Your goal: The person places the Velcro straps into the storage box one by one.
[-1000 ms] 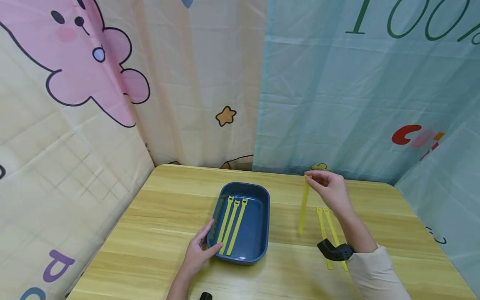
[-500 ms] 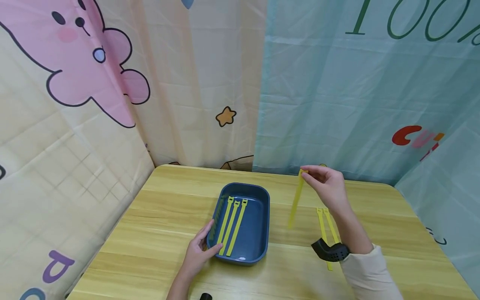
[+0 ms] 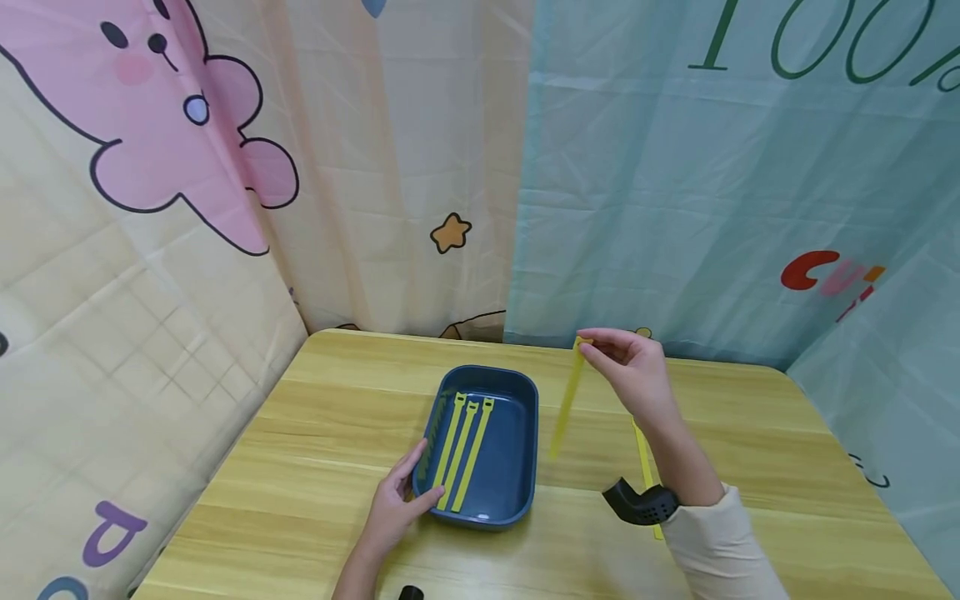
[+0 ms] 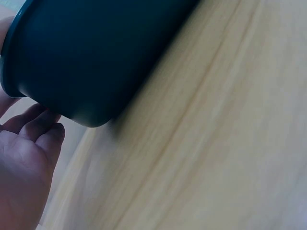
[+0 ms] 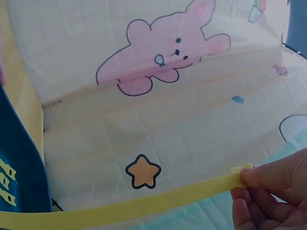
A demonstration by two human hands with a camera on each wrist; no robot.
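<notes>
My right hand (image 3: 636, 375) pinches a yellow hook-and-loop cable tie (image 3: 567, 400) by its top end, between thumb and fingertips. The strap hangs down at a slant above the table, to the right of the dark blue tray (image 3: 512, 450). In the right wrist view the same strap crosses the bottom. My left hand (image 3: 396, 504) holds the tray's near left corner, thumb at the rim and fingers along the outer wall. Inside the tray, 3 yellow cable ties (image 3: 472, 454) lie side by side, slotted heads toward the far end.
Another yellow cable tie (image 3: 642, 454) lies on the wooden table (image 3: 337, 417), partly behind the right forearm and the black wrist mount (image 3: 641, 503). Printed curtains (image 3: 390, 167) stand close behind the table's far edge and along both sides.
My right hand has moved left, carrying the hanging cable tie closer to the tray. The right forearm now covers more of the ties on the table. My left hand and the tray stay put.
</notes>
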